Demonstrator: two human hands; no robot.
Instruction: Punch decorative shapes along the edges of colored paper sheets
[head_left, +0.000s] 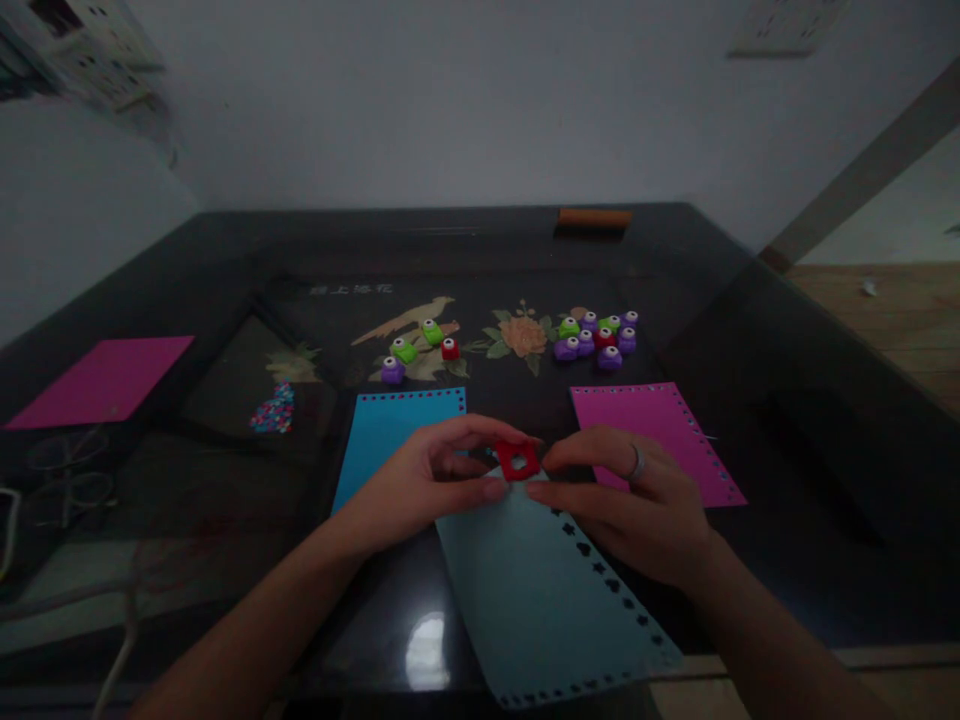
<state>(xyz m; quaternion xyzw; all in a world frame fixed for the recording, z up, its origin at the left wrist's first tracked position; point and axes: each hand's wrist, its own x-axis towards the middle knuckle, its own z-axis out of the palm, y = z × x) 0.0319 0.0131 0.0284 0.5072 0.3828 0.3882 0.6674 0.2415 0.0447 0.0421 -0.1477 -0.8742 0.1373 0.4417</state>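
A red craft punch [517, 461] sits at the top corner of a pale blue sheet of paper [525, 580]. My left hand [442, 470] is closed around the punch from the left, its thumb by the paper's edge. With thumb and index finger, my right hand [637, 490] pinches the sheet's corner beside the punch; a ring is on one finger. Small shaped holes run along the sheet's right and bottom edges. Behind my hands lie a blue sheet [397, 425] and a pink sheet [675, 430], both with punched borders.
Several purple, green and red punches [600, 340] stand at the back right, and a few more punches [405, 350] at the back left. Paper bits [274, 410] lie in a pile at left. A pink sheet [109, 380], glasses [71, 470] and a brown object [595, 218] also rest on the dark table.
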